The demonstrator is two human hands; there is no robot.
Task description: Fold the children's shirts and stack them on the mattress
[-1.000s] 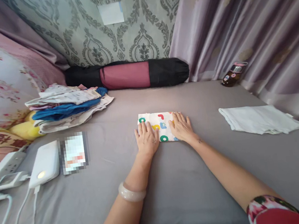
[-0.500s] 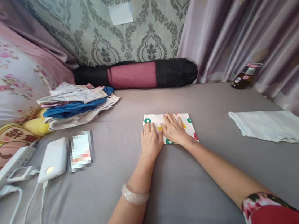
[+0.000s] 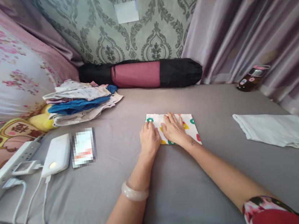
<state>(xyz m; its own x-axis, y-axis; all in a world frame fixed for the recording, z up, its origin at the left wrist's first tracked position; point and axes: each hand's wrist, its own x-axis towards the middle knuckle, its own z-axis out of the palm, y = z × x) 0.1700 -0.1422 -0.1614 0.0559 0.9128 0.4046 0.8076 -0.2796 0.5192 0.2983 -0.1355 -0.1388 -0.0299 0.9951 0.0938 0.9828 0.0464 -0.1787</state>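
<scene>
A white cloth (image 3: 189, 121) with green, yellow and red prints lies folded into a neat rectangle on the grey sheet. My right hand (image 3: 173, 129) rests flat across its middle, fingers stretched out and slightly spread. At the cloth's left edge is my left hand (image 3: 149, 137), its fingers a little bent over the border and its thumb out to the side. The fingertips of that hand partly cover the edge. Between the two hands a strip of the cloth shows.
A folded pale garment (image 3: 279, 130) lies at right, with a drink bottle (image 3: 253, 77) behind. Stacked clothes (image 3: 83, 102) sit back left. Nearer are a blurred flat item (image 3: 83, 147), a white power bank (image 3: 56, 155) with cables and a power strip (image 3: 17, 166). A rolled bag (image 3: 136, 76) lines the wall.
My left hand's fingers have drawn back and bent more at the cloth's left edge. My right hand stays flat on it. The whole view has shifted slightly.
</scene>
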